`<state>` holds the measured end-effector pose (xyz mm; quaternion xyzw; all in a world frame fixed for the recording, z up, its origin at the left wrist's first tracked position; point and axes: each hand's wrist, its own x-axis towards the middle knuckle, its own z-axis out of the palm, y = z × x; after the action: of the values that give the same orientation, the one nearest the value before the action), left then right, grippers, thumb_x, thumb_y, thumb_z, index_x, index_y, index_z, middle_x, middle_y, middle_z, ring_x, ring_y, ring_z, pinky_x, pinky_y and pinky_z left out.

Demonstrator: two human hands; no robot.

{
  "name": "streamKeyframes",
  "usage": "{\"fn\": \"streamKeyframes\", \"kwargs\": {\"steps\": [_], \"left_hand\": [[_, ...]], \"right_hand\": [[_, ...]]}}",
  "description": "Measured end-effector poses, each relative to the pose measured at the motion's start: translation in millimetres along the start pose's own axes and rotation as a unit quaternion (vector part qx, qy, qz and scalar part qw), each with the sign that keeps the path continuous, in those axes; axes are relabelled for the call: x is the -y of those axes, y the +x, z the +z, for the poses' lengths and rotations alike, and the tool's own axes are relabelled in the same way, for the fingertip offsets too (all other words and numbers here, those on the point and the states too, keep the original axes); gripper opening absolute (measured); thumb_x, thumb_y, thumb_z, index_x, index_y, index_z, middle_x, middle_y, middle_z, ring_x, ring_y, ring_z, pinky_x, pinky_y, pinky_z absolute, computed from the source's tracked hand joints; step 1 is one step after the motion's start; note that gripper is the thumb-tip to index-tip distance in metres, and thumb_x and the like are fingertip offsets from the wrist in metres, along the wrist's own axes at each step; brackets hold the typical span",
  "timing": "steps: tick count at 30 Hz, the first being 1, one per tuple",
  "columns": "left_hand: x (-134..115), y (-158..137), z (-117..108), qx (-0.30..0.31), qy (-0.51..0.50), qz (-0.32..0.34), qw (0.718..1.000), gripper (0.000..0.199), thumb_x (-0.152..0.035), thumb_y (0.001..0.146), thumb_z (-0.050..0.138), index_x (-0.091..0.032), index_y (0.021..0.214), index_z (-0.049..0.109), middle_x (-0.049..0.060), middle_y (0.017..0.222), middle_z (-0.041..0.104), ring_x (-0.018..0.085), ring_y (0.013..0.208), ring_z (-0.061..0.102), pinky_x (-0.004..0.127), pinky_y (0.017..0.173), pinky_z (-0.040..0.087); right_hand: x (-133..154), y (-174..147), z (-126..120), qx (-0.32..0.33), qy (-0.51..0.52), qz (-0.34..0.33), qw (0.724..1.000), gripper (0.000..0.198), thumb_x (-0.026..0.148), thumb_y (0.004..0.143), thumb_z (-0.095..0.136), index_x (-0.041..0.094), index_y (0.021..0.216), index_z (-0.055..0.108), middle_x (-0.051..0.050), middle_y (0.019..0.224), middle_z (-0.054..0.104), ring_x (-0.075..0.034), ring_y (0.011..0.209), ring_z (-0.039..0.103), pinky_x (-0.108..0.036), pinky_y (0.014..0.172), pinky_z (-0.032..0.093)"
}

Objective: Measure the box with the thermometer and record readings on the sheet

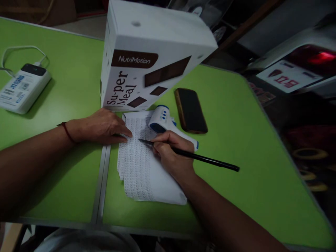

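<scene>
One right hand (175, 152), fingers pinching a black pen (207, 160), writes at paper (138, 164) on the desk (236, 140); the left hand (105, 126), loosely open, touches it. Writing fills the paper's left; its near right looks blank.

The room is dim. The bench (236, 147) has 2 green panels with pale metal edging, meeting at a metal seam (101, 185). Beyond it slants a brown beam (249, 24); at right, a white appliance (280, 52) glows red amid shadow.
</scene>
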<state>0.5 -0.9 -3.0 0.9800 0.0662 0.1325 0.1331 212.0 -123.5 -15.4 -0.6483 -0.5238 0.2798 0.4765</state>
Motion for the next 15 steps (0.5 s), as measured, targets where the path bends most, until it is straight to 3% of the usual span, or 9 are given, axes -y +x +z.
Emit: {"fn": "streamKeyframes", "kwargs": {"steps": [6, 10, 12, 15], "left_hand": [[0.2, 0.2, 0.3, 0.006, -0.005, -0.005, 1.000, 0.024, -0.031, 0.095, 0.057, -0.023, 0.107, 0.076, 0.004, 0.082, 0.076, 0.014, 0.066, 0.065, 0.025, 0.056, 0.038], [-1.7, 0.8, 0.3, -0.011, 0.029, 0.019, 0.999, 0.026, -0.029, 0.097, 0.050, -0.021, 0.098, 0.074, 0.003, 0.075, 0.072, 0.013, 0.061, 0.061, 0.027, 0.054, 0.038], [-4.4, 0.9, -1.1, -0.065, 0.087, 0.014, 0.994, 0.029, -0.029, 0.098, 0.045, -0.021, 0.090, 0.071, 0.002, 0.073, 0.069, 0.014, 0.060, 0.059, 0.029, 0.058, 0.041], [-9.3, 0.6, -4.8, -0.233, 0.174, 0.004, 0.957, 0.016, -0.034, 0.095, 0.050, -0.023, 0.095, 0.062, 0.002, 0.086, 0.067, 0.017, 0.075, 0.063, 0.035, 0.075, 0.049]], "right_hand": [[-0.3, -1.1, -1.6, 0.003, -0.038, -0.016, 0.999, 0.008, 0.020, 0.064, 0.055, 0.024, 0.058, 0.059, 0.004, 0.049, 0.055, -0.013, 0.045, 0.049, -0.028, 0.044, 0.040], [-0.1, -2.0, -5.3, -0.026, -0.093, -0.126, 0.987, 0.012, 0.017, 0.072, 0.057, 0.025, 0.068, 0.065, 0.002, 0.060, 0.065, -0.015, 0.051, 0.058, -0.030, 0.050, 0.046], [-1.1, -0.1, -8.3, 0.021, -0.119, -0.238, 0.964, 0.013, 0.016, 0.079, 0.060, 0.025, 0.080, 0.070, 0.000, 0.072, 0.070, -0.017, 0.061, 0.064, -0.031, 0.056, 0.050], [-4.0, 4.4, -13.1, 0.123, -0.196, -0.357, 0.905, 0.019, 0.015, 0.090, 0.058, 0.024, 0.095, 0.073, -0.005, 0.088, 0.073, -0.020, 0.079, 0.068, -0.034, 0.067, 0.053]]}}
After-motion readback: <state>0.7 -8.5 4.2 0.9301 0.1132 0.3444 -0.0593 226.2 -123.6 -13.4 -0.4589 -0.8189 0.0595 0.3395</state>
